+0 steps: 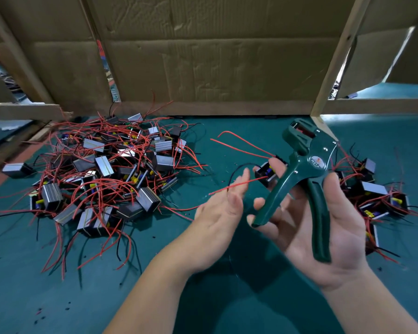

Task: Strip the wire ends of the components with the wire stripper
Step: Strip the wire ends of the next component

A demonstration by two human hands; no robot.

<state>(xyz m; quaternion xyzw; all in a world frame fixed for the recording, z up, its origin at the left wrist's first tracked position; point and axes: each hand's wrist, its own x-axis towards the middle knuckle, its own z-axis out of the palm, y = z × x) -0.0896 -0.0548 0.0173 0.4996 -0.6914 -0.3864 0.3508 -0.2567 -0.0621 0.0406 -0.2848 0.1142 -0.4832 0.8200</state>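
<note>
Nearest, over the green mat (58, 297), the right hand (331, 232) lies palm up with the stripper (309, 169) across it. Its fingers curl round the near handle, and the handles stand spread. The left hand (217, 208) is beside it with fingers straight and holds nothing firmly. A red wire (237, 185) runs across its fingertips; whether they pinch it I cannot tell.

Just behind the handle a component (266, 172) is held up off the mat with a fingertip on it, probably the right hand's. Its other red leads fan away to the left.

The step looks like feeding that wire end into the stripper. To do it well, pinch the wire close to its tip so it stays straight, turn the head (299, 133) toward it, seat only the end squarely in the jaws, then squeeze once.

Farther off, a big pile (101, 169) lies left and a smaller heap (372, 194) right; cardboard (215, 56) stands behind
</note>
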